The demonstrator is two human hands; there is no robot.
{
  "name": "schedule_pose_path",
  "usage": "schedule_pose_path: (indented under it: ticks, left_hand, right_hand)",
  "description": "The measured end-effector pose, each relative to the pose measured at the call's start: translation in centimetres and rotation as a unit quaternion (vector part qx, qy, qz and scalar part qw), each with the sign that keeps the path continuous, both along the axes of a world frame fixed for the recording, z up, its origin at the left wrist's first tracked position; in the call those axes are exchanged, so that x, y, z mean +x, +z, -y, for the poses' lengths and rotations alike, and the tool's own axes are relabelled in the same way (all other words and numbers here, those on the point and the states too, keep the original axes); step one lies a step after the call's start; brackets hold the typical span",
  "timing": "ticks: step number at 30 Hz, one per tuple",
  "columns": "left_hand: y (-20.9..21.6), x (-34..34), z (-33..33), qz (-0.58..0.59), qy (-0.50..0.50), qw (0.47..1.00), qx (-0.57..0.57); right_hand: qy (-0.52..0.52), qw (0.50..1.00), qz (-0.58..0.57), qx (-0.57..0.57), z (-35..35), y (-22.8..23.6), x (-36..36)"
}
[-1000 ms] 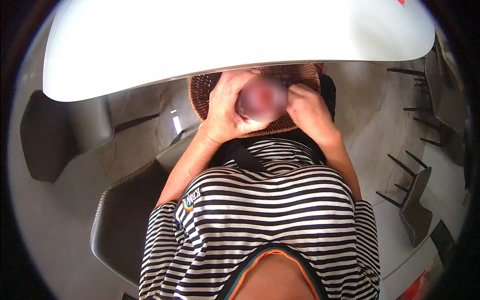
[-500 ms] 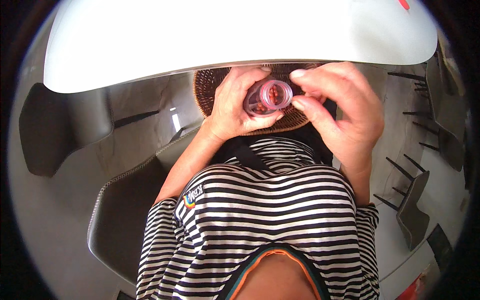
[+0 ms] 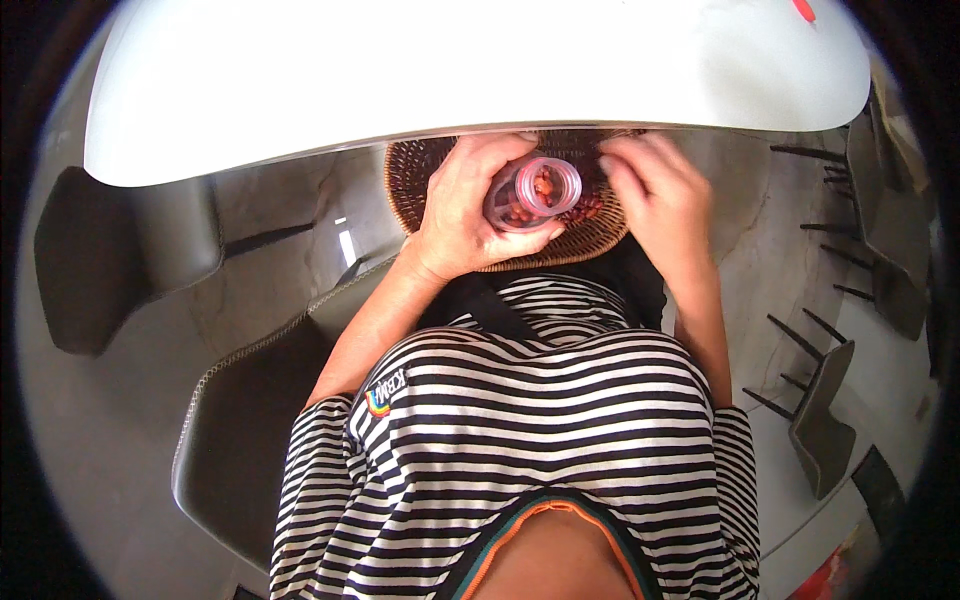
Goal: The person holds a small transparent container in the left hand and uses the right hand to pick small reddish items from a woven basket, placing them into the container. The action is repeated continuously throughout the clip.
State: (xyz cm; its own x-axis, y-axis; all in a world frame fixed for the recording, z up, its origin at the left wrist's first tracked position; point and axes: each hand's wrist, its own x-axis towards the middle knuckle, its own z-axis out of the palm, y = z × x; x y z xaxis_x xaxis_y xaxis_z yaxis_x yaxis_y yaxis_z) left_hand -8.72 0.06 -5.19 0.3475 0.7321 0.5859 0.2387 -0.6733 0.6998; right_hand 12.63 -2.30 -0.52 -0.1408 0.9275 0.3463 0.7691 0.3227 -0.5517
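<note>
My left hand (image 3: pixel 463 205) is closed round a clear, pink-tinted plastic jar (image 3: pixel 508 196), tilted so that its uncapped mouth faces up toward me. Small red-brown pieces, like beans or berries, show inside it; their exact kind I cannot make out. Below the jar, a brown wicker basket (image 3: pixel 545 255) rests at my lap, partly under the table edge. More of the red-brown pieces (image 3: pixel 588 208) lie in its right part. My right hand (image 3: pixel 668 195) reaches over the basket's right side, apart from the jar. Its fingertips are blurred and partly hidden, so whether they hold anything does not show.
A white table (image 3: pixel 400 80) spans the front, its edge just beyond my hands, with a small red object (image 3: pixel 804 10) at its far right. Grey chairs stand to the left (image 3: pixel 130 260) and right (image 3: pixel 825 420), and a dark chair (image 3: pixel 260 420) is close beside me.
My right hand has moved away from the jar's mouth and down toward the basket's right side, uncovering the pieces there. My left hand and the jar have hardly moved.
</note>
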Motion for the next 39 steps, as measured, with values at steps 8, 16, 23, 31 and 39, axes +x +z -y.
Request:
schedule_pose_path:
  ticks: [8, 16, 23, 31, 39]
  left_hand:
    - [-0.5, -0.1, 0.1, -0.008, -0.014, 1.000, 0.001]
    - [-0.6, -0.7, 0.2, 0.000, -0.010, 1.000, 0.001]
    - [-0.8, -1.0, 0.3, -0.009, -0.003, 1.000, 0.010]
    - [-0.9, -0.8, 0.3, -0.010, -0.007, 1.000, 0.013]
    - [-0.5, -0.9, 0.3, -0.004, -0.001, 1.000, 0.011]
  right_hand:
    - [0.010, 0.974, 0.224, 0.041, 0.2, -11.6, -1.2]
    - [0.120, 0.982, 0.121, -0.079, 2.2, -9.3, -0.8]
    - [0.037, 0.992, -0.100, -0.073, 1.0, -0.4, -1.4]
    - [0.141, 0.951, -0.254, 0.105, -0.1, 4.7, -4.6]
    - [0.143, 0.943, -0.266, 0.142, -0.5, 3.8, -5.4]
